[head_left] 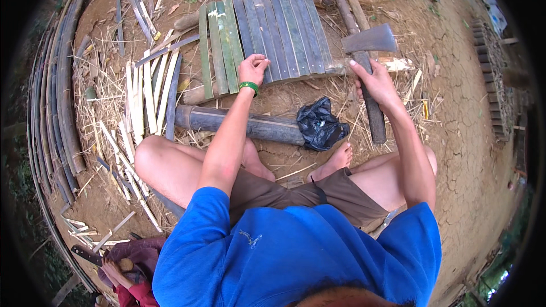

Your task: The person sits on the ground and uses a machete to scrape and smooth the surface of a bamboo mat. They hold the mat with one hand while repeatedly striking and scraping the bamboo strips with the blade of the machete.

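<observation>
Bamboo slats [267,34], flat and split lengthwise, lie side by side as a ribbed panel on cracked brown earth [455,113]; the slats toward the left are green, the rest grey-blue and weathered. The panel rests across two rough round poles, one showing at its near edge [196,95]. The left hand [252,69], a green band at its wrist, presses down on the panel's near edge with fingers curled over the slats, holding nothing else. Just right of the panel, the right hand [375,82] is closed around the dark, worn wooden handle of a hatchet [367,51], whose wedge-shaped grey metal head sits at the panel's right near corner, over the splintered pale end of a pole. Nearer than the panel, a thick dark bamboo tube [239,124] lies across the ground, smooth and cylindrical, with a crumpled glossy black plastic bag [319,124] at its right end. Left of the panel, pale thin bamboo strips [149,94] are heaped among dry straw. Far below-left of the panel, another person's hand [114,267] holds a knife [86,254].
</observation>
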`<state>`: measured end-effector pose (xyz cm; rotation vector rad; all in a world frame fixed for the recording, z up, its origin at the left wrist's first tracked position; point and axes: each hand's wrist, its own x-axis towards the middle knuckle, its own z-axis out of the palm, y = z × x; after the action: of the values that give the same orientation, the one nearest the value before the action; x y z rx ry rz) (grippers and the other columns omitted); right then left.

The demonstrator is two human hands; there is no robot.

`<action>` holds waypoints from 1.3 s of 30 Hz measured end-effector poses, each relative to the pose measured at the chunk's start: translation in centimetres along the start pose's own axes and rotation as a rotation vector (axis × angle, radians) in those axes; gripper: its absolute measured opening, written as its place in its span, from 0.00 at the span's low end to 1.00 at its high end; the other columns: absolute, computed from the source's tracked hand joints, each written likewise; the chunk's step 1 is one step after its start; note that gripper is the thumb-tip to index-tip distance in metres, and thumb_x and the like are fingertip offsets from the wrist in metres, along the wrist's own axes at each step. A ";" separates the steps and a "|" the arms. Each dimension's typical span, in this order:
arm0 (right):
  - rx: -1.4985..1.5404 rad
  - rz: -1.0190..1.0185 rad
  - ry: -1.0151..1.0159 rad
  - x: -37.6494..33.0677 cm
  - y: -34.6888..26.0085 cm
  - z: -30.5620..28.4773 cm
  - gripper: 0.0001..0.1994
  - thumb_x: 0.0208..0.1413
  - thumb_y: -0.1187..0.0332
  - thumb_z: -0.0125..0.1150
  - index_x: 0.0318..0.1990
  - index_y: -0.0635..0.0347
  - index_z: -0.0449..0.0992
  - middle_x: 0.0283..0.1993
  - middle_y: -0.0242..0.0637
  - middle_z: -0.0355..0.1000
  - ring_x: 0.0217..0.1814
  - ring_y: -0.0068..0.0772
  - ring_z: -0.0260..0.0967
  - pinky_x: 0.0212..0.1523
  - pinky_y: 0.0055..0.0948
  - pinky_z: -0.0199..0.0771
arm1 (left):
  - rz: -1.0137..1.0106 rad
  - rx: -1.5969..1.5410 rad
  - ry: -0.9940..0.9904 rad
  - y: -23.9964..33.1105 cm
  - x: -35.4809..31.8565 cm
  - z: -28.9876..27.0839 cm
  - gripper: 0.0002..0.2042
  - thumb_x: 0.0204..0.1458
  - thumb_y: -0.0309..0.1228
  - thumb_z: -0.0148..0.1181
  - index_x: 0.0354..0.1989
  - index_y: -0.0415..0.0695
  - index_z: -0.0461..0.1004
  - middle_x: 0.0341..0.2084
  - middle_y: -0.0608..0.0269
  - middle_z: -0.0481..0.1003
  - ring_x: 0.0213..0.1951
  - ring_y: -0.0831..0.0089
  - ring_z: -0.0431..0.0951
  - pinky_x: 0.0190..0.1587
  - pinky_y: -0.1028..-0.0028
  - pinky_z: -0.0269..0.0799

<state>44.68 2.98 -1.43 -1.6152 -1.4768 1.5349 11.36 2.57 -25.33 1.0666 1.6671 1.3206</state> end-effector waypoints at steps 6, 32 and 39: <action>-0.135 0.048 -0.026 0.0 2.1 0.8 0.16 0.67 0.55 0.64 0.42 0.61 0.74 0.22 0.27 0.69 0.19 0.19 0.68 0.20 0.23 0.67 | 0.051 0.379 -0.064 1.4 -1.6 1.0 0.10 0.46 0.37 0.75 0.34 0.48 0.88 0.34 0.56 0.85 0.43 0.63 0.81 0.52 0.65 0.73; -0.329 -0.148 0.067 5.6 9.0 13.4 0.26 0.60 0.52 0.66 0.48 0.71 0.78 0.42 0.64 0.79 0.51 0.65 0.77 0.53 0.51 0.76 | 0.251 0.366 -0.072 -0.8 -2.0 0.1 0.10 0.46 0.36 0.74 0.36 0.49 0.89 0.35 0.59 0.86 0.45 0.60 0.80 0.57 0.63 0.70; -0.456 -0.253 0.131 6.1 10.3 14.9 0.24 0.60 0.52 0.66 0.47 0.70 0.77 0.39 0.68 0.78 0.47 0.70 0.77 0.50 0.56 0.76 | 0.355 0.438 -0.032 -1.5 -2.2 0.6 0.10 0.47 0.37 0.73 0.37 0.49 0.88 0.35 0.64 0.86 0.47 0.61 0.79 0.57 0.60 0.66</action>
<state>33.75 0.25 -16.85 -1.6470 -1.9669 0.9815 12.47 0.55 -26.75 1.6950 1.8495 1.1617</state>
